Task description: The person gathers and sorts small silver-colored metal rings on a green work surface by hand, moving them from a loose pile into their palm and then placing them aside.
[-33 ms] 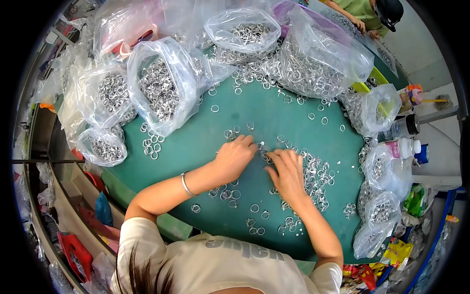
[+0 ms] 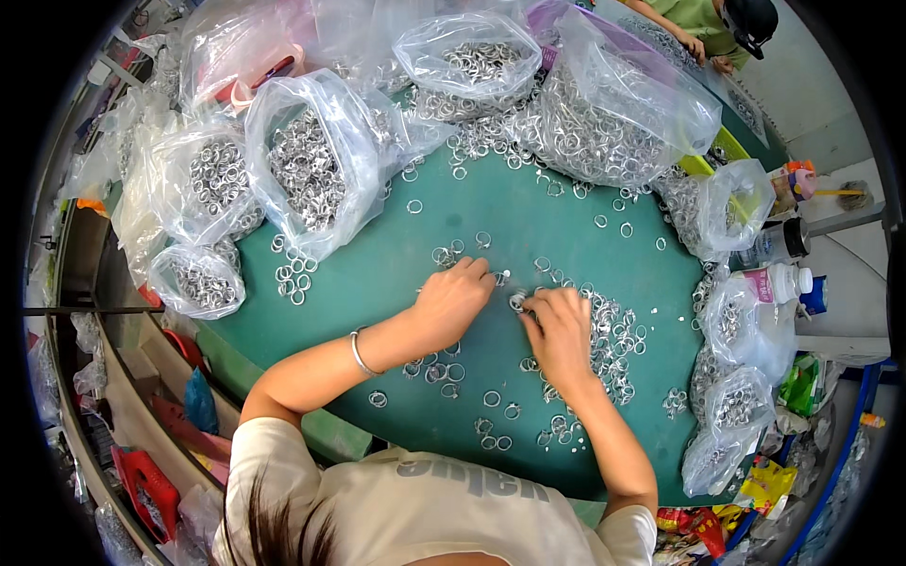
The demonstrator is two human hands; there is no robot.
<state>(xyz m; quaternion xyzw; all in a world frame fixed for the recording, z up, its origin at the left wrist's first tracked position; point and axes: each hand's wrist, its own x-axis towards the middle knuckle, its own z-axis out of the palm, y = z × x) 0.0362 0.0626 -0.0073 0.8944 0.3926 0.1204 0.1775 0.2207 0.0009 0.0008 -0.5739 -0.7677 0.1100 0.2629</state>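
Over the middle of the green tabletop (image 2: 453, 198), my left hand (image 2: 451, 304) is closed in a pinch, a bracelet on its wrist. A small silver ring (image 2: 501, 278) shows at its fingertips. To the right, my right hand (image 2: 561, 330) has its thumb and fingers drawn together on another silver ring (image 2: 517, 300), which sticks out on the side facing my left hand. A spread of loose rings (image 2: 615, 349) lies beside and partly under my right hand. More rings (image 2: 434, 368) lie near my left wrist, and a few rings (image 2: 493, 441) lie closer to my body.
Clear plastic bags of rings line the far edge, among them a large open bag (image 2: 307, 174) and a bulging bag (image 2: 604, 123). Smaller bags (image 2: 736, 410) and a white bottle (image 2: 779, 283) stand along the right. A co-worker in green (image 2: 703, 33) sits at the far right.
My right fingers have drawn back slightly to the right, and the ring at their tips shows more fully. My left hand stays almost in place.
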